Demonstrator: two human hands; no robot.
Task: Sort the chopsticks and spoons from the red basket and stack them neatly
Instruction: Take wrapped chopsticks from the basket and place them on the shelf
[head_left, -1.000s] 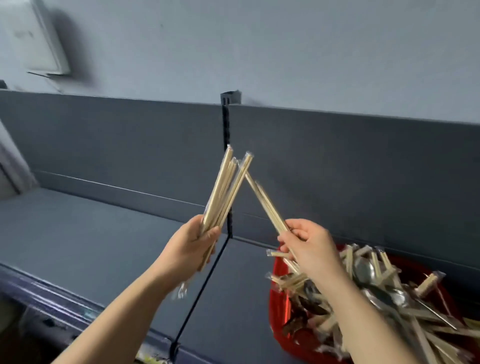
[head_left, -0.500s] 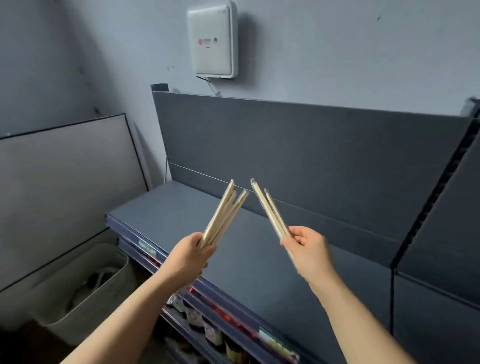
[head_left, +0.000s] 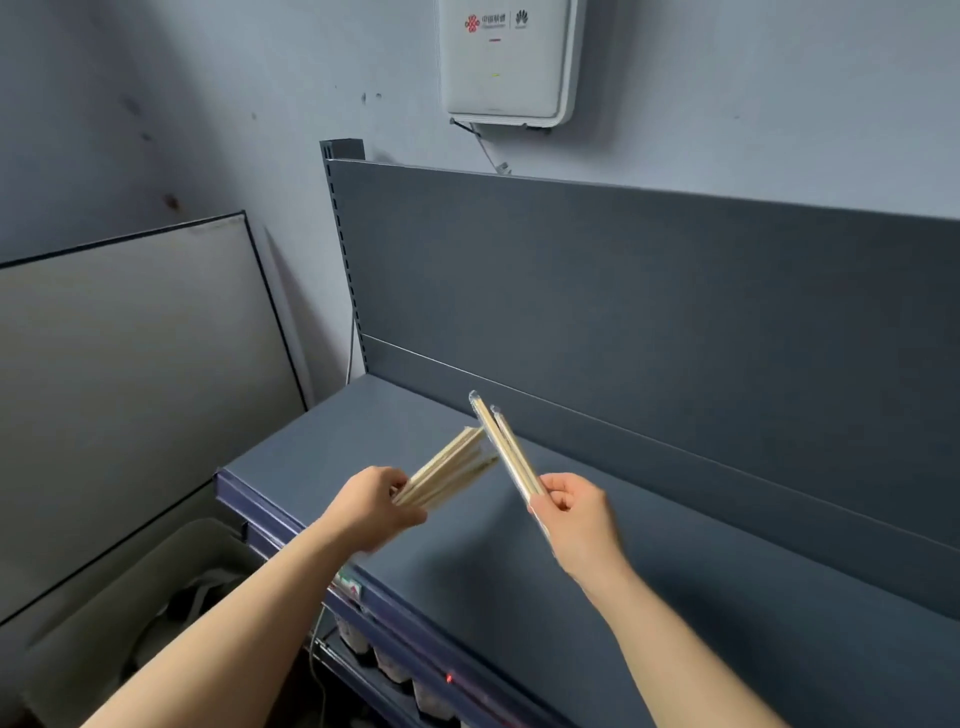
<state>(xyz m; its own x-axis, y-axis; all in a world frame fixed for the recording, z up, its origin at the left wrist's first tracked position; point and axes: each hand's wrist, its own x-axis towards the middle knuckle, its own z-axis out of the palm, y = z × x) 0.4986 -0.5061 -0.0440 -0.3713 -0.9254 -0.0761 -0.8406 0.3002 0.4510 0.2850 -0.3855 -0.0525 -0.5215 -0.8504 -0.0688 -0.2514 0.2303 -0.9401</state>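
Note:
My left hand (head_left: 375, 506) grips a bundle of several wrapped wooden chopsticks (head_left: 448, 467) that points up and to the right. In my right hand (head_left: 575, 514) I hold two wrapped chopstick pairs (head_left: 503, 444) pointing up and to the left. The tips of both bundles meet above the dark grey shelf (head_left: 571, 597). The red basket and the spoons are out of view.
The shelf's back panel (head_left: 623, 291) rises behind my hands. A white wall box (head_left: 509, 60) hangs above it. A pale board (head_left: 130, 384) leans at the left, with a grey bin (head_left: 130, 623) below. Bottles sit on a lower shelf (head_left: 395, 670).
My view has swung left, away from the red basket, to the shelf's left end. Both hands kept their chopsticks, and the two bundles have come together at the tips and tilted lower.

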